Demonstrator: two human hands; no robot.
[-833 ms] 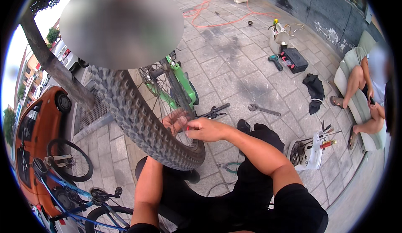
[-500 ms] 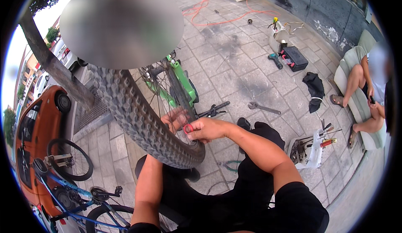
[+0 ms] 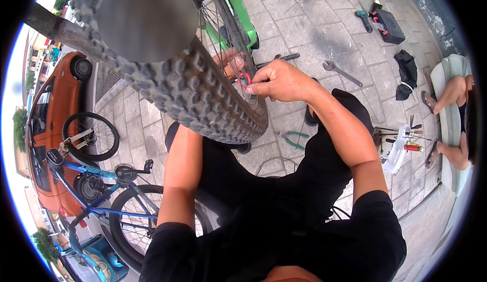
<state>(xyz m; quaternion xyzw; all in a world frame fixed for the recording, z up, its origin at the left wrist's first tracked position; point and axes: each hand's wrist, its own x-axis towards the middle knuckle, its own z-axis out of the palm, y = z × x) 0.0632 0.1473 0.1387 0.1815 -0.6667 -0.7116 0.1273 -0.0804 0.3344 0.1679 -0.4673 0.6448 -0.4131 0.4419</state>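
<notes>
Before me stands a bicycle wheel with a knobby black tyre (image 3: 203,97), next to a green frame (image 3: 241,10). My right hand (image 3: 284,80) pinches a red, ring-shaped spoke wrench (image 3: 245,80) between thumb and forefinger, at the spokes by the rim on the wheel's right side. On the far side of the tyre, my left hand (image 3: 231,61) is partly hidden. Its visible fingers are curled at the spokes close to the wrench; what they grip, if anything, is too small to make out.
An adjustable wrench (image 3: 342,73) and green-handled pliers (image 3: 294,140) lie on the paving. Rightward are a white tool tray (image 3: 398,150), a black case (image 3: 388,27), a drill (image 3: 363,21) and a seated person's legs (image 3: 454,99). A blue bicycle (image 3: 96,208) lies at left.
The view has tilted downward, so the wheel and both hands appear higher and larger. My right hand still holds the red spoke wrench at the spokes, and the wrench's ring has turned.
</notes>
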